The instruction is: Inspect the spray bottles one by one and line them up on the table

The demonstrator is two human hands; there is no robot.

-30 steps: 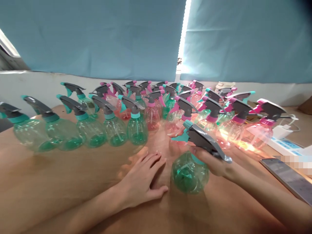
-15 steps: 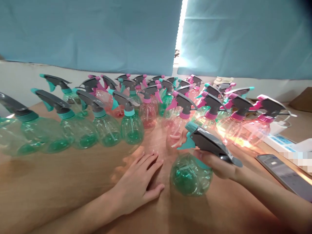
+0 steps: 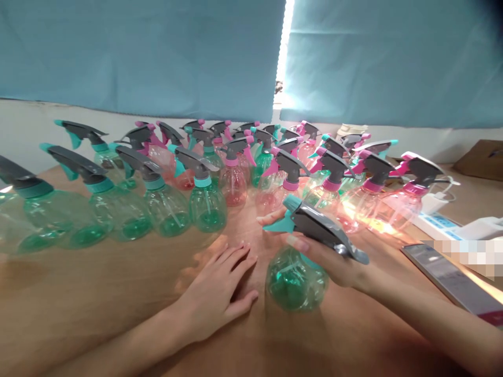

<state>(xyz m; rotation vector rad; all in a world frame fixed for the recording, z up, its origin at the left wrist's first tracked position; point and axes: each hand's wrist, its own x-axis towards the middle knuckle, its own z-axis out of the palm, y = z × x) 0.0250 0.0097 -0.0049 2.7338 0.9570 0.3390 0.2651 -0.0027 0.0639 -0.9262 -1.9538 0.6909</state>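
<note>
My right hand [image 3: 334, 262] is wrapped round the neck of a clear green spray bottle [image 3: 294, 285], just under its grey head. The bottle tilts, its teal nozzle and trigger pointing to the left, and one finger reaches out by the trigger. My left hand [image 3: 220, 277] lies flat on the wooden table [image 3: 118, 309] with its fingers spread, holding nothing, to the left of that bottle. Nearest beyond it stands a green spray bottle [image 3: 208, 209] with a teal collar. Pink spray bottles [image 3: 291, 183] with pink collars stand behind my right hand.
Several more green and pink spray bottles [image 3: 168, 209] stand in rows across the back and left of the table. At the right lie a phone [image 3: 444, 277] and a white power strip [image 3: 436, 222] with plugs. Blue curtains [image 3: 137, 57] hang behind, and a brown box [image 3: 481, 162] sits far right.
My right hand and the held spray bottle have shifted slightly left in view, and the extended finger shows further left. The whole scene has slid a little left. My left hand stays flat.
</note>
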